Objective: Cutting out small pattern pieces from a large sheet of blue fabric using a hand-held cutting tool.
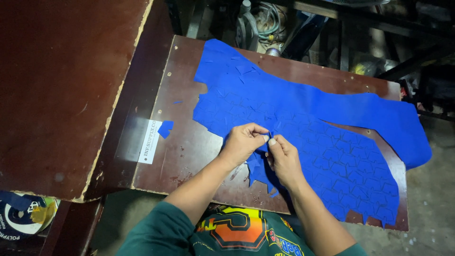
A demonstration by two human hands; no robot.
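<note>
A large sheet of bright blue material (332, 142), scored all over with small cut shapes, lies across a dark brown board (189, 142). My left hand (242, 142) and my right hand (283, 159) meet at the sheet's near left edge. Both pinch the same small blue cut piece (269, 135) between thumb and fingertips, thumbs almost touching. Under my hands a ragged flap of the sheet (258, 173) hangs toward me. A single loose blue piece (165, 128) lies on the board to the left, beside a white label (150, 141).
A bigger worn brown tabletop (61, 90) overlaps the board on the left. Behind the board are dark metal frames, hoses and machine parts (265, 23). Concrete floor (426, 204) shows at the right. A printed bag (23, 218) sits at lower left.
</note>
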